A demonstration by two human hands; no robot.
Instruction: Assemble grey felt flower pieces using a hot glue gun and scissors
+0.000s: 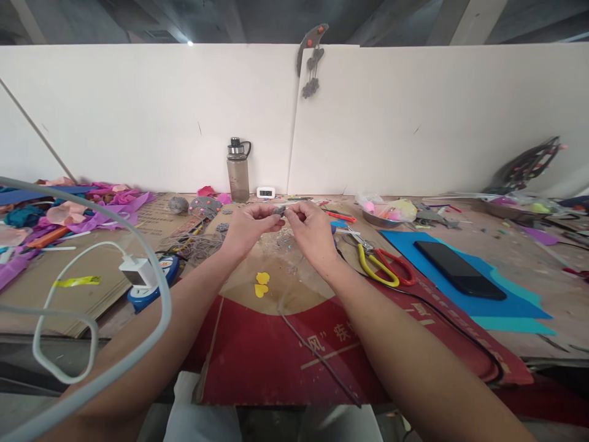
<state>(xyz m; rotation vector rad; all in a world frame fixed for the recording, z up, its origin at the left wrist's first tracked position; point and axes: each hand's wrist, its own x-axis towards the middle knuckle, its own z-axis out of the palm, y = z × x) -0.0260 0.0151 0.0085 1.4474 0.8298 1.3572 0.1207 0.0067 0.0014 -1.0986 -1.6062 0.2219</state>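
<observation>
Between the fingertips of both hands is a small grey piece [279, 210], perhaps felt or yarn; its exact shape is too small to tell. My left hand [248, 226] pinches it from the left, and my right hand [308, 230] pinches its right side. Both hands are raised over a red and brown cardboard sheet [257, 362]. Yellow heart-shaped cutouts [262, 283] lie on the cardboard below them. A grey cord [317, 353] trails across the sheet toward its front edge. Left of my left hand lies a tangle of grey yarn [202, 245].
Scissors [386, 267] with yellow and red handles lie to the right, near a phone [460, 269] on blue sheets [519, 307]. A bottle [238, 172] and small clock [265, 193] stand at the back. White cables [165, 294] loop across the left, by a blue power strip [154, 291].
</observation>
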